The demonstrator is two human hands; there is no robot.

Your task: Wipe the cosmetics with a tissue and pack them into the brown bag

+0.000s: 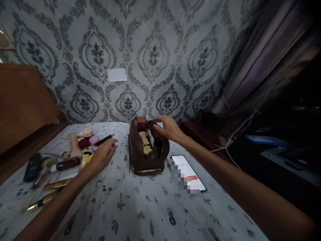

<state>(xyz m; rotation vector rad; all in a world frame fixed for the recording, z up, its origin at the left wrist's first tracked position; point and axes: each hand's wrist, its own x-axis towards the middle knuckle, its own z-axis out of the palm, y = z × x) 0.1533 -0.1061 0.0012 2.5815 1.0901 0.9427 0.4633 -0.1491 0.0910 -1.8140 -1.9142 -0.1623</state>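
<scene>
The right hand (167,129) touches the bag's (147,165) far right rim, thumb apart from the fingers; the bag stands mid-cloth (135,207). Bare cloth separates it from the left hand (102,154), fingers loosely together beside cosmetics (74,145).

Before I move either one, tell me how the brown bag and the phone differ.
The brown bag stands upright with its top open; the phone lies flat. The brown bag is dark, while the phone's screen is lit. Both rest on the printed cloth.
</scene>
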